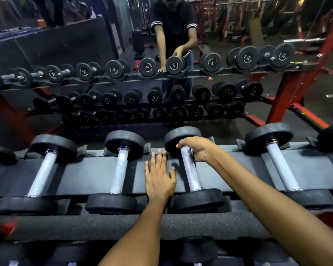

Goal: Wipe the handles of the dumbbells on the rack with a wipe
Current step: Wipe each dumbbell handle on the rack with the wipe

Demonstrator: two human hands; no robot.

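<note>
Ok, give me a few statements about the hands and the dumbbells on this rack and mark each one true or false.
1. The right hand grips the far end of a dumbbell handle. True.
2. The left hand holds a dumbbell. False: it lies flat and open on the rack, between two dumbbells.
3. The gripped dumbbell is lifted clear of the rack. False: it sits in its cradle.
4. A mirror behind the rack reflects the person. True.
5. A wipe is plainly visible. False: none shows clearly.
</note>
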